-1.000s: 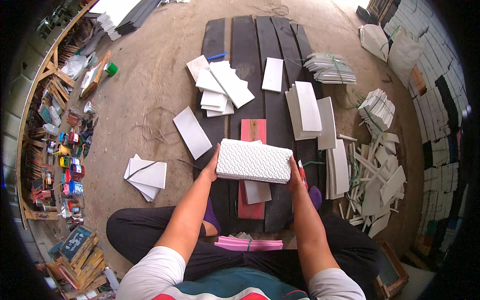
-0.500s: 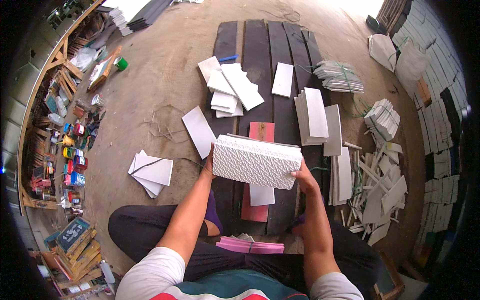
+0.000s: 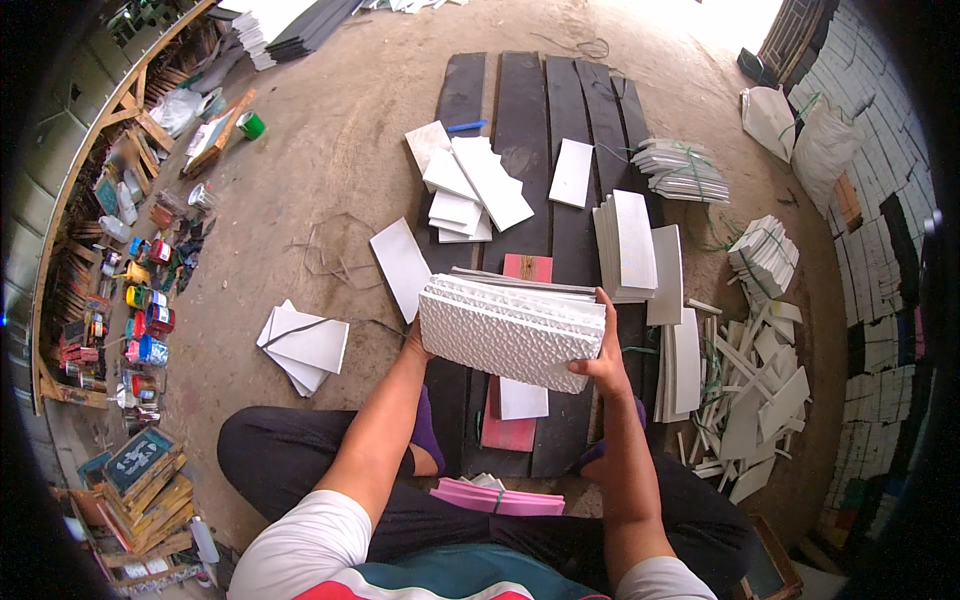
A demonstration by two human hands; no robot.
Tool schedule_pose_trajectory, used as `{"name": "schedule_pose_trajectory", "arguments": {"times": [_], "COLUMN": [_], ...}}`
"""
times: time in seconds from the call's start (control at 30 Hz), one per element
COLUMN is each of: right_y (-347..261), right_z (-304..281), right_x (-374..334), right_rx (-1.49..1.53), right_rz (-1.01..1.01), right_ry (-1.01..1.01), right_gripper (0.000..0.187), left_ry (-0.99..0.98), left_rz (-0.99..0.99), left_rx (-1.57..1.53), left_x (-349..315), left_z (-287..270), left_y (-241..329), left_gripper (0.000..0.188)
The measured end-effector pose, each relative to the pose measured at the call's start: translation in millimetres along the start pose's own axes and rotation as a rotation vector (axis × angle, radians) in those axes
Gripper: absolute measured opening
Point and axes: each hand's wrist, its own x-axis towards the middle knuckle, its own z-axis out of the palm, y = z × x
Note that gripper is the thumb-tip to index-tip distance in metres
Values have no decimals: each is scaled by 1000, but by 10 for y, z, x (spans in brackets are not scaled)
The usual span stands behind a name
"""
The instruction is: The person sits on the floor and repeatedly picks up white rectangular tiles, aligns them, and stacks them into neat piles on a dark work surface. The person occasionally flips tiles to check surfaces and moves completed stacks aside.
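Left hand (image 3: 416, 343) and right hand (image 3: 607, 368) pinch a white rectangular foam-like stack (image 3: 505, 328), apparently steadying it; the next move needs even pressure

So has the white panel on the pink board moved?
No: against the pink board, the white panel keeps its place; the whole view has shifted.

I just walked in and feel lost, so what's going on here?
A person holds a stack of white panels, the front one textured, between the left hand and right hand. It is held over a red board that lies on black planks; a white piece lies on the board. More white panels lie around, with white offcuts heaped to the right and a tied pink bundle in front of the person.
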Motion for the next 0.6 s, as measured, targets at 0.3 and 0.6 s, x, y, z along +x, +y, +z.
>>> {"name": "schedule_pose_trajectory", "arguments": {"times": [0.3,0.6], "right_y": [-603,958], "right_z": [312,532], "right_x": [144,-447], "right_rx": [-603,-1781], "right_rz": [-494,-832], "right_ry": [154,-196], "right_gripper": [114,51], "left_ry": [-9,216], "left_rz": [503,-411], "left_rx": [677,473], "left_x": [498,-116], "left_z": [-88,926], "left_y": [569,204], "left_gripper": [82,104]}}
